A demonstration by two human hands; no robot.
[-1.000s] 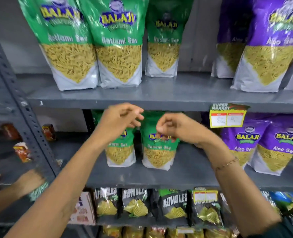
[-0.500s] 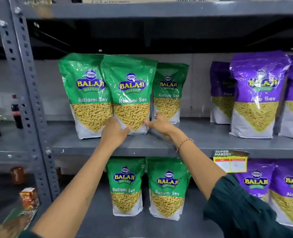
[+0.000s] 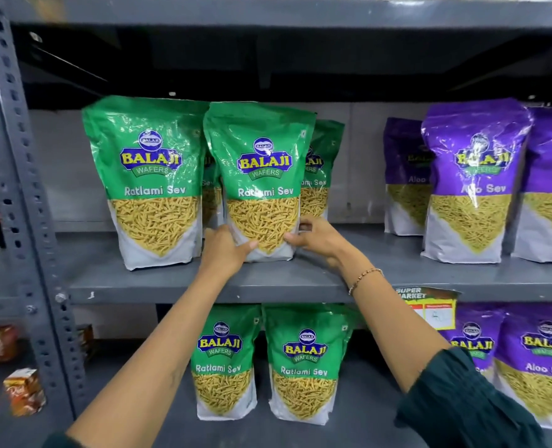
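Observation:
A green Balaji Ratlami Sev pouch (image 3: pixel 261 176) stands upright on the grey upper shelf (image 3: pixel 203 286). My left hand (image 3: pixel 226 250) grips its lower left corner, thumb across the front. My right hand (image 3: pixel 316 237) grips its lower right edge, fingers curled behind. A second green pouch (image 3: pixel 152 182) stands just to its left, and a third green pouch (image 3: pixel 320 176) stands behind, partly hidden.
Purple Aloo Sev pouches (image 3: pixel 475 182) stand at the right of the same shelf. The lower shelf holds two green pouches (image 3: pixel 303 363) and more purple pouches (image 3: pixel 539 363). A yellow price tag (image 3: pixel 430 308) hangs on the shelf edge. A perforated grey upright (image 3: pixel 25 205) bounds the left side.
Both hands rose from the lower shelf to the upper shelf and took hold of the middle green pouch at its bottom corners. The pouch now stands a little apart from its left neighbour.

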